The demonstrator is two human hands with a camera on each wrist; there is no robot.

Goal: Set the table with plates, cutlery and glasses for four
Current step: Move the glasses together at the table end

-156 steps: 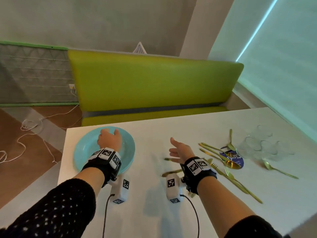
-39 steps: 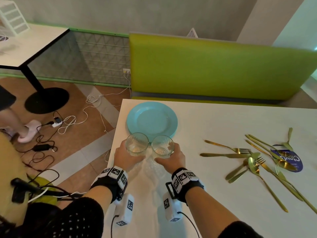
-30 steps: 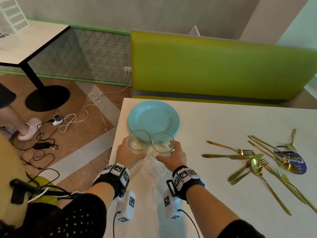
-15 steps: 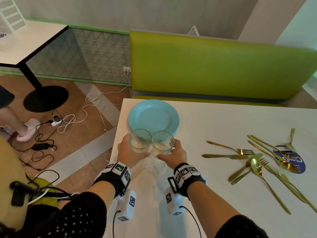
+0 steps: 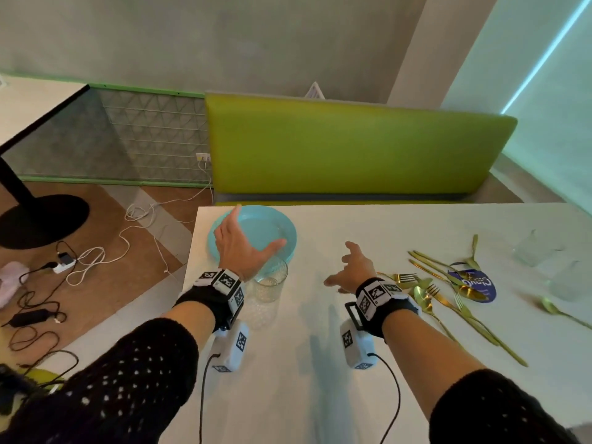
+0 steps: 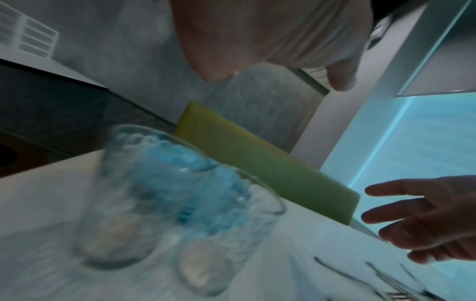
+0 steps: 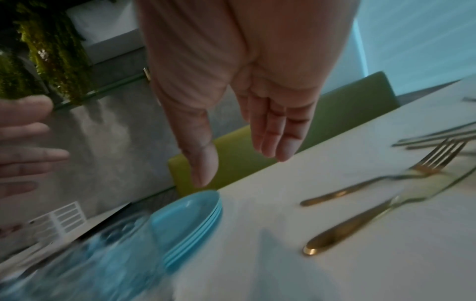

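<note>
On the white table [image 5: 400,225], two glasses [image 6: 165,205] stand below empty hands [image 5: 243,248] — untouched.

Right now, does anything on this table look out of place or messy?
Yes. The gold cutlery lies in a loose crisscrossed heap at the right, not at places, and the blue plates sit stacked at the far left corner.

Head view high, looks down across white table [image 5: 320,363] toward green bench [image 5: 352,149]. Both wrist views low, close over tabletop, sharing stacked blue plates [image 7: 190,220] and bench.
</note>
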